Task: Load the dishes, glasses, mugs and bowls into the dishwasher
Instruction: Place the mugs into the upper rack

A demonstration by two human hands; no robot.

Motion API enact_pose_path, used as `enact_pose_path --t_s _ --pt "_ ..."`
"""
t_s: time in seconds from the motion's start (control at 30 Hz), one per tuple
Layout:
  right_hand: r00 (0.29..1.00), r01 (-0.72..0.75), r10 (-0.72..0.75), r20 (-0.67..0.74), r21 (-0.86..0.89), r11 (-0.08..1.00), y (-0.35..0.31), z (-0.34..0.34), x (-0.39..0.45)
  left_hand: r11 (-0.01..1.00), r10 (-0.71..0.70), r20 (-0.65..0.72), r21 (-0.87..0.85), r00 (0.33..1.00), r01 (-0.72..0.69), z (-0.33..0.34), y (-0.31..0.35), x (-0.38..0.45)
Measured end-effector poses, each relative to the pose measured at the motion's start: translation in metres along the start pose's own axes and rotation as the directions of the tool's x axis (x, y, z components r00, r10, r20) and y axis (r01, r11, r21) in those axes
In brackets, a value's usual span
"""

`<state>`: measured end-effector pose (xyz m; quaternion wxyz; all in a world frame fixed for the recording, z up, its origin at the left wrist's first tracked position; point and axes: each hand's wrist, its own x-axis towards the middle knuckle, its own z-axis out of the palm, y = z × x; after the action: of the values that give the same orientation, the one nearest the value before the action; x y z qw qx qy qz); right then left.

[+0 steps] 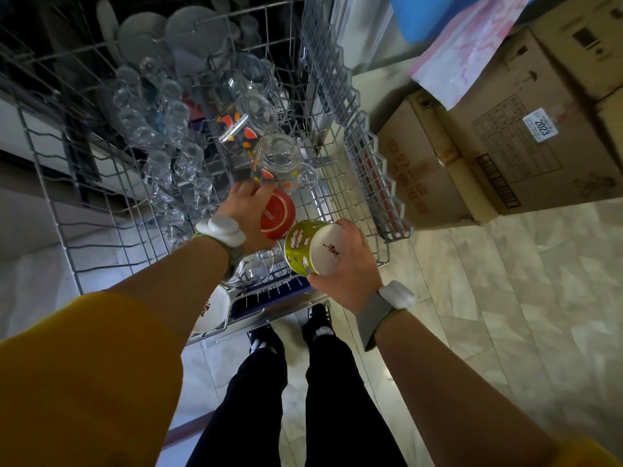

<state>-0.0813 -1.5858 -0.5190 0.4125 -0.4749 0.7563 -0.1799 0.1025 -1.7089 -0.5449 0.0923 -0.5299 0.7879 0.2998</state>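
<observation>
Upper rack point(340, 183) right half bare; glasses point(161, 136) crowd left, glass mug point(279, 163) blocks middle.

Upper rack point(340, 106), grey wire, pulled out: rows of clear glasses point(158, 129), patterned glasses point(236, 126), one glass jar mug point(279, 160). Tiled floor point(505, 281): stacked cardboard boxes point(488, 153).

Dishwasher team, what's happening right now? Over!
Left hand grips red mug over upper rack. Right hand holds green mug, waiting. Glass jar mug close ahead.
</observation>
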Motion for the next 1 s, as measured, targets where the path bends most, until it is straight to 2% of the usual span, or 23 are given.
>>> enact_pose_path --t_s 0.17,0.33,0.47,0.6,0.8,0.93,1.0 --pt "0.999 -0.025 0.026 -0.019 0.041 0.999 0.001 -0.004 0.001 1.000 -0.015 -0.010 -0.027 1.000 0.014 -0.005 0.004 0.006" --pt "0.998 -0.046 0.051 -0.048 0.086 0.995 -0.001 -0.004 0.003 0.979 -0.191 0.022 0.080 0.981 0.189 -0.011 0.018 0.016" --pt "0.996 -0.059 0.067 -0.059 0.135 0.989 -0.001 -0.008 0.004 0.959 -0.275 -0.003 -0.071 0.962 0.274 -0.007 0.014 0.011" --pt "0.996 -0.061 0.071 -0.061 0.161 0.985 -0.001 -0.015 0.008 0.958 -0.240 -0.048 -0.173 0.970 0.228 -0.006 0.014 0.001" --pt "0.990 -0.089 0.119 -0.079 0.311 0.946 -0.007 -0.023 0.016 0.983 -0.139 -0.158 -0.145 0.978 0.116 -0.010 0.012 -0.009" --pt "0.990 -0.059 0.103 -0.094 0.388 0.920 -0.015 -0.035 0.025 0.979 -0.144 -0.251 -0.176 0.957 0.102 -0.020 0.009 -0.016" --pt "0.993 -0.038 0.077 -0.092 0.366 0.930 -0.025 -0.038 0.035 0.977 -0.167 -0.300 -0.182 0.939 0.115 -0.030 0.005 -0.021"
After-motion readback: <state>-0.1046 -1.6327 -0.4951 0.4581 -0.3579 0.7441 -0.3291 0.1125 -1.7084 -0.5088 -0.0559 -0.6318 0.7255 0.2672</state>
